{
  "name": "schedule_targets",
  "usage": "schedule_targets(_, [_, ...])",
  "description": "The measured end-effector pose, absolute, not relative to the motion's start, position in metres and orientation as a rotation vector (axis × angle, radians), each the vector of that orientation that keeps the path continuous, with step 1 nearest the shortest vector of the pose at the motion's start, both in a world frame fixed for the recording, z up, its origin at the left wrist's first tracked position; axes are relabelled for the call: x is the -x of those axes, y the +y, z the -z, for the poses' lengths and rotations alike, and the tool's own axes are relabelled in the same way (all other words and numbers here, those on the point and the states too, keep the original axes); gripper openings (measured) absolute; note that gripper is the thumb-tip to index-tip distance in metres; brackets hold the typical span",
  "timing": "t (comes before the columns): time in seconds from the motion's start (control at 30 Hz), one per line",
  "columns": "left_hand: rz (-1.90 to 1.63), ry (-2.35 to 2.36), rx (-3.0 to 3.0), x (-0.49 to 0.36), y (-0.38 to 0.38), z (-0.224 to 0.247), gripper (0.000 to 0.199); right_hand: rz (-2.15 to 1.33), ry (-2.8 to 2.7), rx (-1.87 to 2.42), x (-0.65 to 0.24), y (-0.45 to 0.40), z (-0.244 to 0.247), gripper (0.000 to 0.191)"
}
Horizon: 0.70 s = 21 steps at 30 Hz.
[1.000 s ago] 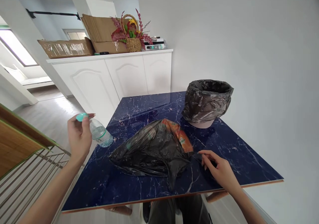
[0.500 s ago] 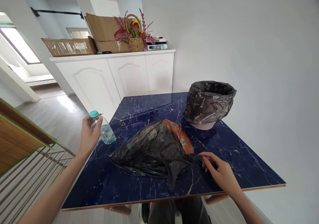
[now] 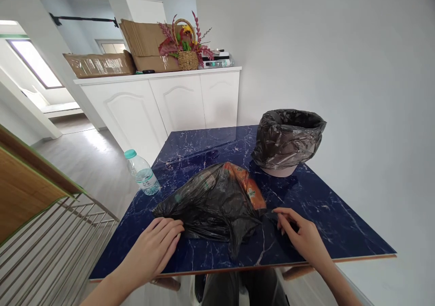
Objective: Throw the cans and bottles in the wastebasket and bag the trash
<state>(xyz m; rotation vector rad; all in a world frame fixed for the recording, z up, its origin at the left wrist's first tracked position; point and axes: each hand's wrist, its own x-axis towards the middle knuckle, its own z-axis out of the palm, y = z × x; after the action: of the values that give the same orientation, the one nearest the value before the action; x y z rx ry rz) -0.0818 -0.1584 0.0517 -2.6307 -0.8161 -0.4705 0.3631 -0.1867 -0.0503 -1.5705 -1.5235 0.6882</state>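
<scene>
A black plastic bag (image 3: 220,206) lies on the dark blue marbled table (image 3: 217,147), with an orange packet (image 3: 252,189) showing at its right side. My left hand (image 3: 158,242) rests at the bag's lower left edge, fingers together and bent over the plastic. At the bag's right, my right hand (image 3: 295,229) pinches a thin dark corner of it. A clear bottle (image 3: 142,174) with a teal cap stands upright by the table's left edge, touched by neither hand.
A bin lined with a black bag (image 3: 288,140) stands at the table's back right. Left of the table is a metal rack (image 3: 68,233). Behind, a white cabinet (image 3: 132,106) carries cardboard boxes (image 3: 98,65) and a flower basket (image 3: 188,60).
My left hand has let go of the bottle, which stays standing, and has moved down and right to the bag's edge. My right hand has kept its place.
</scene>
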Motion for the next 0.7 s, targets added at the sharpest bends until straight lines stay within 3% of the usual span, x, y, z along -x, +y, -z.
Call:
schedule_targets(0.27, [0.446,-1.090,2.253,0.085,-0.127,-0.038,0.032,-0.658,-1.519,1.556,-0.362,-0.186,0.049,0.041])
schedule_targets(0.7, [0.441,-1.191,2.283,0.070,-0.078,-0.035,0.031,-0.646,-1.517,1.543,-0.360,-0.187,0.045,0.041])
